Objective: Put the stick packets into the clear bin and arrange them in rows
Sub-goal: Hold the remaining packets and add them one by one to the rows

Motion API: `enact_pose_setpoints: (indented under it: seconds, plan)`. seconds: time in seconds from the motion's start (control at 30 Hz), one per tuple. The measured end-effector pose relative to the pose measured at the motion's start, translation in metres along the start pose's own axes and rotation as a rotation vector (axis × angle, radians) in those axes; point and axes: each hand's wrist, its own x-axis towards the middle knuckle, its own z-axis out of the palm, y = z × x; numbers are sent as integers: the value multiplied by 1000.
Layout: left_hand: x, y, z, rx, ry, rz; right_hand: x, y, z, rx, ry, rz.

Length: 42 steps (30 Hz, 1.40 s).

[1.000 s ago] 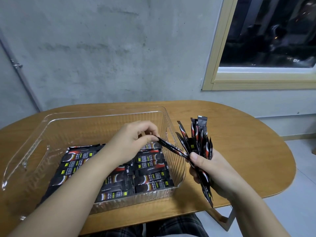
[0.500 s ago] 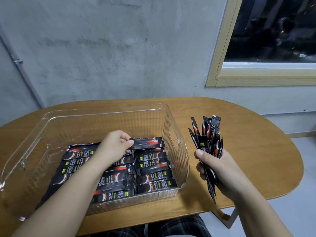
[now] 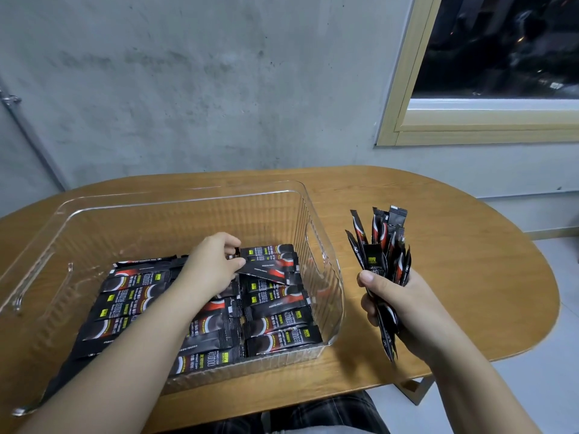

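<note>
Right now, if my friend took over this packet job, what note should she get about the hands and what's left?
Left hand: inside the clear bin, its fingers pinching one stick packet that lies tilted at the far end of the right row.
Right hand: beside the bin, above the table, gripping a bunch of packets upright.
Done: rows of packets already cover the bin floor.
Left: straighten the pinched packet, then place the bunch.

Oval wooden table [image 3: 454, 245] against the grey wall; one clear bin [image 3: 316, 245] stands directly on its left half.
</note>
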Motion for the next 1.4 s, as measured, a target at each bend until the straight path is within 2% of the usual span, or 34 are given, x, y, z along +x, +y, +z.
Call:
enact_pose_setpoints:
  seconds: [0.1,0.27,0.37,0.47,0.53,0.67,0.87,1.13,1.27,1.4]
  plan:
    - [-1,-2,-4,-52,5,15,1,2,-2,2,-2,10]
    - [-5,4,10,12,-31,59,2,4,-2,-6,-10,13]
    - [-8,10,19,226,2,128,2,3,-1,-4,-5,9]
    - [-11,13,22,548,79,284,2,4,-2,7,-1,12]
    - [-9,14,21,670,28,374,1,5,-2,12,0,15]
    - [1,14,25,790,-187,456,1,6,-2,5,-3,20]
    - [8,12,30,830,-266,512,-1,5,-2,20,10,23]
    - [5,12,29,889,-249,588,-2,6,-4,26,13,27]
    - [0,15,22,761,-230,650,-2,6,-5,42,10,25]
    - [-10,15,21,753,-359,701,-3,6,-6,25,12,20]
